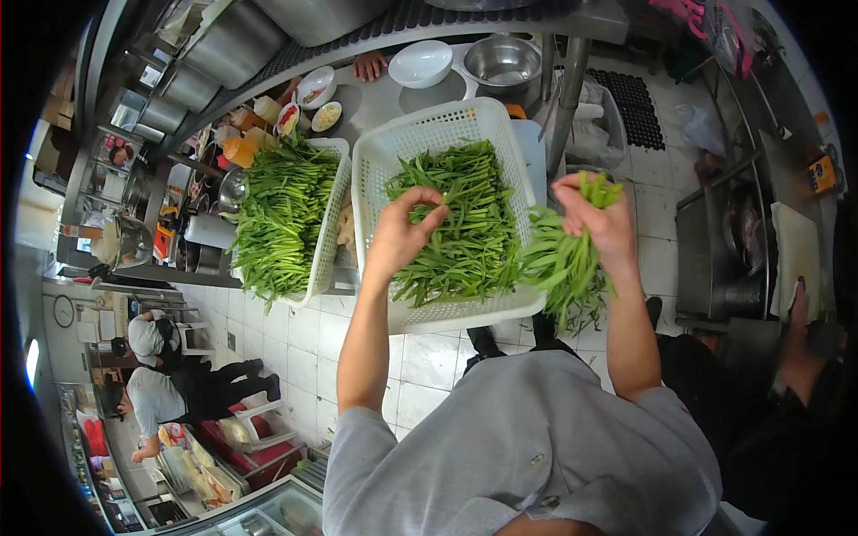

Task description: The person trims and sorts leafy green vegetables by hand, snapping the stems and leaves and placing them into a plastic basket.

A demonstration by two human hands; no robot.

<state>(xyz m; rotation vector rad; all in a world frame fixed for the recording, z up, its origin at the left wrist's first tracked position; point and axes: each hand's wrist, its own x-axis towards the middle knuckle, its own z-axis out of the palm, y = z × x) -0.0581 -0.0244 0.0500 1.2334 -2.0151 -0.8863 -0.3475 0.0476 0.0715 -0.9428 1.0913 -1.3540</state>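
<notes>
A white perforated basket (380,134) in front of me holds many green leafy stalks (474,214). Over its left part is my left hand (407,228), its thumb and index finger pinched near a stalk tip; whether they grip it is too small to tell. My right hand (601,214), just beyond the basket's right side, is closed around a bunch of greens (559,259), whose leaves hang down to the left and whose cut stems stick up. A second white basket (332,223) on the left is heaped with similar greens (281,214).
White bowls (420,64), a metal bowl (502,62) and sauce bottles (239,150) stand behind the baskets. A co-worker's hand (369,65) rests on the far counter. A metal post (567,98) rises behind right. Two people (179,393) are at lower left; another person's arm (798,344) shows far right.
</notes>
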